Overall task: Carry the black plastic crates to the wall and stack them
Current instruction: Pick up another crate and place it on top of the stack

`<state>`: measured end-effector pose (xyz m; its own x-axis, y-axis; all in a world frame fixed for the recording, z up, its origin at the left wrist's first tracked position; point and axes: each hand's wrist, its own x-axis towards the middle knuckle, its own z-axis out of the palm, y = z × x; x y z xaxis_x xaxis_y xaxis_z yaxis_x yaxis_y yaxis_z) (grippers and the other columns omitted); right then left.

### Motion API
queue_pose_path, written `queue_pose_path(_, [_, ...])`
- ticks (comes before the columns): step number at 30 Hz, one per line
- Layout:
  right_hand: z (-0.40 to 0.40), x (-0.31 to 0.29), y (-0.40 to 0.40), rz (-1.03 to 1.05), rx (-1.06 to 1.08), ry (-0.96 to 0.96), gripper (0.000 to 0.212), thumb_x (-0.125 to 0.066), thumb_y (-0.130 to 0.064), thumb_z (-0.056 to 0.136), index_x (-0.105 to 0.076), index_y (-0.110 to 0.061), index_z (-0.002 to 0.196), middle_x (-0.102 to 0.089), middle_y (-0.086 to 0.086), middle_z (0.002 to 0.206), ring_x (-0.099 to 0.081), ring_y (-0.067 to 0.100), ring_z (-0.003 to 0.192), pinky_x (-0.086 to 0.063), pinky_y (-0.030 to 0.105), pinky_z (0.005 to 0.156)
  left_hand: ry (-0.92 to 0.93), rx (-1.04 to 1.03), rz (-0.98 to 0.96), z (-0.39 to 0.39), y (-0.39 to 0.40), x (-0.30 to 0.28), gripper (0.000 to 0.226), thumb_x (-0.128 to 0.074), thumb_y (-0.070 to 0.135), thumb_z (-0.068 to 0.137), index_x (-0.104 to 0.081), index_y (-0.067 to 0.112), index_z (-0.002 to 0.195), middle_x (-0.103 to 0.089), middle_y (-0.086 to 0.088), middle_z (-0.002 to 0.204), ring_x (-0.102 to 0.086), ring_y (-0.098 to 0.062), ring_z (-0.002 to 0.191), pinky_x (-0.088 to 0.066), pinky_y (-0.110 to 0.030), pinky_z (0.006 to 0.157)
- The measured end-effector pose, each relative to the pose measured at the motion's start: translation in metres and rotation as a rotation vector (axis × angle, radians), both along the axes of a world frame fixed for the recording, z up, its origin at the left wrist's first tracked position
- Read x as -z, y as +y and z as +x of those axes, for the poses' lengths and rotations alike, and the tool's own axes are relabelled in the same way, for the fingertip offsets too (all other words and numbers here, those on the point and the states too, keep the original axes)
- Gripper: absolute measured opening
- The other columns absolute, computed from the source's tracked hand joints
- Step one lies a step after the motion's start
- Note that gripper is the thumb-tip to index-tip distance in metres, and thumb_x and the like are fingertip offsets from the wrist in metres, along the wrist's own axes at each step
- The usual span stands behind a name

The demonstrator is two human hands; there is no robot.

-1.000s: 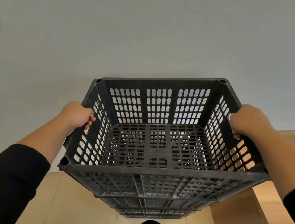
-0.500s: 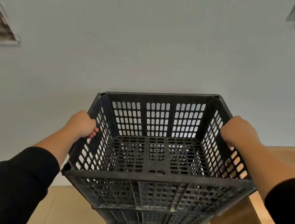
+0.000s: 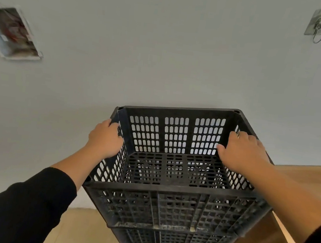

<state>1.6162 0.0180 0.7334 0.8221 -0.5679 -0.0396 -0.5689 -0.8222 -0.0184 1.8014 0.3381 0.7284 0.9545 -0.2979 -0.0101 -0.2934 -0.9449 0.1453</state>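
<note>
Your left hand point(image 3: 104, 140) rests on the left rim of the top black crate point(image 3: 173, 160), near its far corner, with the fingers bent over the edge. Your right hand point(image 3: 242, 152) lies on the right rim with the fingers nearly straight and spread, so it presses more than it grabs. The top crate sits on a stack of crates point(image 3: 164, 239) just like it, and its back side is right up against the gray wall point(image 3: 163, 51). A metal hook point(image 3: 319, 25) sticks on the wall high on the right, and a blurry picture point(image 3: 13, 33) hangs on the left. A wooden ledge point(image 3: 305, 177) runs along the right side, and the tan floor point(image 3: 83, 232) shows below the stack.
</note>
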Motion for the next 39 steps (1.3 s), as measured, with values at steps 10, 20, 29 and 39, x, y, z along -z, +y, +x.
queue_pose_path(10, [-0.025,0.003,0.078,0.251,-0.339,-0.013,0.077,-0.004,-0.070,0.098,-0.060,-0.023,0.125,-0.065,-0.001,0.125,-0.057,0.021,0.121,-0.043,0.046,0.109,0.228,0.417,-0.119,-0.117,-0.054,-0.012,0.063,-0.030,0.055,0.109,-0.037,0.021,0.162,-0.035,0.004,0.168,-0.029,-0.012,0.154,-0.024,-0.040,0.127])
queue_pose_path(20, [-0.025,0.030,0.084,0.250,-0.325,0.033,0.067,-0.010,-0.060,0.105,-0.039,-0.029,0.157,-0.044,-0.007,0.161,-0.024,0.019,0.156,-0.017,0.050,0.127,0.082,0.390,0.012,-0.130,-0.062,0.027,0.065,-0.023,0.055,0.108,-0.023,0.025,0.166,-0.026,0.008,0.171,-0.014,-0.013,0.159,-0.017,-0.042,0.128])
queue_pose_path(29, [-0.027,0.030,0.086,0.211,-0.343,0.023,0.064,-0.014,-0.057,0.106,-0.034,-0.028,0.159,-0.042,-0.005,0.162,-0.023,0.021,0.157,-0.017,0.046,0.128,0.089,0.400,0.000,-0.130,-0.062,0.027,0.063,-0.026,0.051,0.108,-0.023,0.029,0.166,-0.028,0.011,0.170,-0.014,-0.012,0.159,-0.015,-0.042,0.129])
queue_pose_path(39, [-0.003,0.007,0.056,0.510,-0.322,0.121,0.068,-0.025,-0.061,0.106,-0.029,-0.024,0.162,-0.037,0.004,0.166,-0.037,0.024,0.150,-0.032,0.042,0.121,0.335,0.454,-0.186,-0.071,-0.049,-0.014,0.060,-0.040,0.055,0.108,-0.031,0.034,0.163,-0.031,0.012,0.169,-0.031,-0.009,0.152,-0.028,-0.031,0.119])
